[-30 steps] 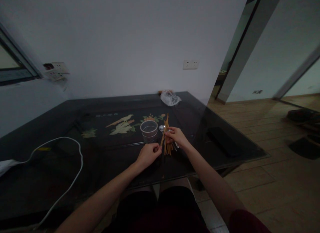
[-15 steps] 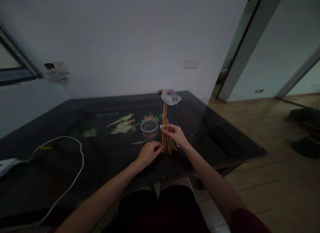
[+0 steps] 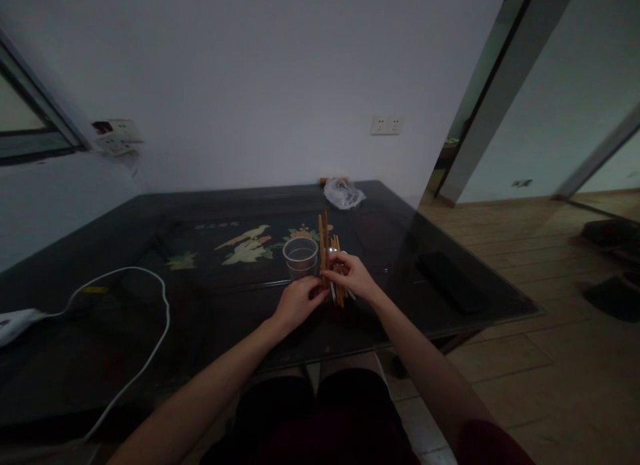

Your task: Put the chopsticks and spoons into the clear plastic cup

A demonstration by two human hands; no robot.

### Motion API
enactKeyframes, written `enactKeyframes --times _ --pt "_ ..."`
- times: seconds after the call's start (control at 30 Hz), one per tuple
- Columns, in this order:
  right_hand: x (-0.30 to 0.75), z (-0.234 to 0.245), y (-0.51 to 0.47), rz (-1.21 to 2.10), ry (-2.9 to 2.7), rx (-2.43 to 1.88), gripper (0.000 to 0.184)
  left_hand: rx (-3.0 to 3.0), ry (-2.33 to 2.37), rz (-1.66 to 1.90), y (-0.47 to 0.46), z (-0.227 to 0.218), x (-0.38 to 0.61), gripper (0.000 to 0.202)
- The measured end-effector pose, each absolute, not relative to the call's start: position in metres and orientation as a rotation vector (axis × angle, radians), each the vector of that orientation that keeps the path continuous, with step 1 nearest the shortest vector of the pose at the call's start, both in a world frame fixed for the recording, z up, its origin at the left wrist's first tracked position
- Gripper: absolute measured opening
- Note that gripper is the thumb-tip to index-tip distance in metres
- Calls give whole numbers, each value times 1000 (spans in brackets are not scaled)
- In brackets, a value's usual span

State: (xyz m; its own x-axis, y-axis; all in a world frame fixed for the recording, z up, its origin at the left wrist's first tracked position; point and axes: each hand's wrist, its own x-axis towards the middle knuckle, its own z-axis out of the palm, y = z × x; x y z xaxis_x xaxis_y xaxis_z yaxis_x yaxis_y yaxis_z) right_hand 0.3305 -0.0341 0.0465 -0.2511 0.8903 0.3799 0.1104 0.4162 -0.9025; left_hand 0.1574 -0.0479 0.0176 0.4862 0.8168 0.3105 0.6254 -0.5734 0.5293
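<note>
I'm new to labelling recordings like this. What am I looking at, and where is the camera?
No machine: a person works bare-handed, filmed by one head-worn camera looking forward and down. The right hand pinches two wooden sticks; the left hand is at their lower ends, its hold unclear. On the dark table lie more sticks, partly hidden; left of them stands a clear cup. A plastic bag lies near the far edge, a white cord at left.

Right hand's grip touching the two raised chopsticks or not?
Touching. The head view shows it: the right hand's grip pinches the two raised chopsticks at their lower half, no gap visible.
</note>
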Motion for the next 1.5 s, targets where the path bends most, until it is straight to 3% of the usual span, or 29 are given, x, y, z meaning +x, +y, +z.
enactKeyframes --times 0.43,0.93,1.07,1.2,1.3,1.4,1.5 --pt "331 50 -38 929 -1767 -778 28 2437 1223 718 -50 19 158 14" --pt "333 53 -41 903 -1514 -823 28 2468 1221 720 -53 22 160 16" --pt "334 54 -42 865 -1501 -866 28 2480 1148 925 -57 28 153 20" --pt "336 52 -40 845 -1505 -881 27 2223 1200 1504 -52 35 137 18" --pt "337 50 -39 860 -1496 -873 26 1924 1312 1789 -36 34 127 37" --pt "337 50 -39 854 -1480 -876 25 1839 1337 1692 -15 22 121 71" --pt "338 52 -39 839 -1459 -883 25 1812 1325 1514 0 5 122 89"
